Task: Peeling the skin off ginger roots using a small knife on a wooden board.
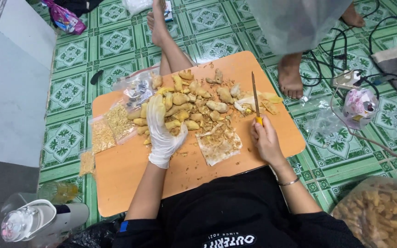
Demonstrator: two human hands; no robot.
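The gloved left hand [161,131] lies open on the yellow ginger pieces [194,103] mid-table [129,174]. The right hand [265,140] grips a knife [255,98] tight, blade up. Best pick one piece, cutting away from fingers.

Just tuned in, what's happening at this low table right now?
A person sits at a low wooden table on a green tiled floor. Their gloved left hand rests on a pile of yellowish ginger-like root pieces, while the bare right hand holds a yellow-handled knife, blade pointing away. Peelings lie on a sheet between the hands. Small filled plastic bags sit at the table's left edge. Another person's bare feet stand beyond the table.
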